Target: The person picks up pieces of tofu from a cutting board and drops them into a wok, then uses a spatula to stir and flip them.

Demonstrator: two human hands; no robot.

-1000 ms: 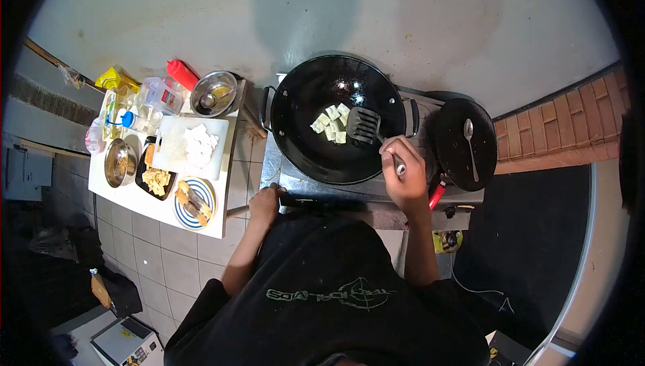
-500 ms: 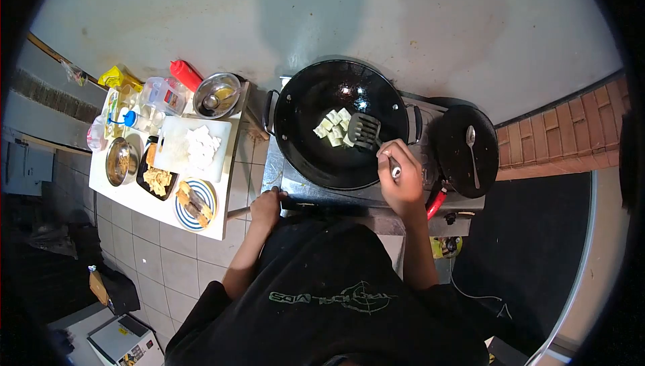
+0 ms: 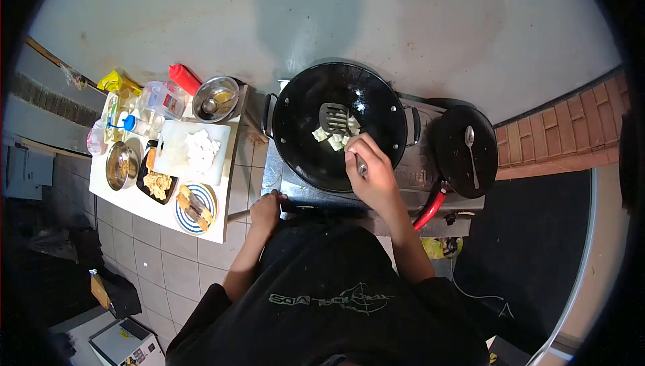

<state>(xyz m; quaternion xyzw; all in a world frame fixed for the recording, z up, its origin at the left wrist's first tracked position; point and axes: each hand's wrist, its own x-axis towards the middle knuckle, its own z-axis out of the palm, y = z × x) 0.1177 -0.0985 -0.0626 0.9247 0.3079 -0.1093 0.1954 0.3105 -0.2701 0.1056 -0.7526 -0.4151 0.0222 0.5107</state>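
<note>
My right hand (image 3: 373, 174) is wrapped round the handle of a slotted spatula (image 3: 334, 117). The spatula's dark head lies over pale green-white cut pieces (image 3: 335, 141) in a large black wok (image 3: 302, 164), hiding some of them. The wok sits on a metal stove (image 3: 316, 198), tilted toward nothing I can make out. My left hand (image 3: 266, 209) is closed at the stove's front left corner, its fingers curled against the edge.
Right of the wok, a black pan (image 3: 450, 144) with a red handle (image 3: 431, 210) holds a spoon (image 3: 472, 158). On the left, a white table (image 3: 134, 198) bears a cutting board (image 3: 171, 144) with white chunks, a striped plate (image 3: 213, 195), metal bowls (image 3: 222, 89) and a red bottle (image 3: 185, 78).
My right hand has moved left and toward me with the spatula. The spatula head has shifted left from beside the pieces to over them. My left hand stays in place.
</note>
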